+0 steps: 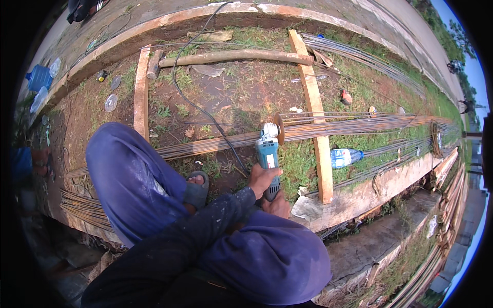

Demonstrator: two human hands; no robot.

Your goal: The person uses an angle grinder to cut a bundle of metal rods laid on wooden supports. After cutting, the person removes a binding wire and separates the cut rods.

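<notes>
By the wooden bar's left edge (pixel 320 159), the left hand (pixel 262 179) and right hand (pixel 278 206) squeeze the grinder (pixel 268 154), sideways rods (pixel 303 132) ahead, left hand nearer.

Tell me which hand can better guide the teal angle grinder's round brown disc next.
Left, probably: the left hand grips the grinder nearer the disc; the right hand is farther back.
</notes>
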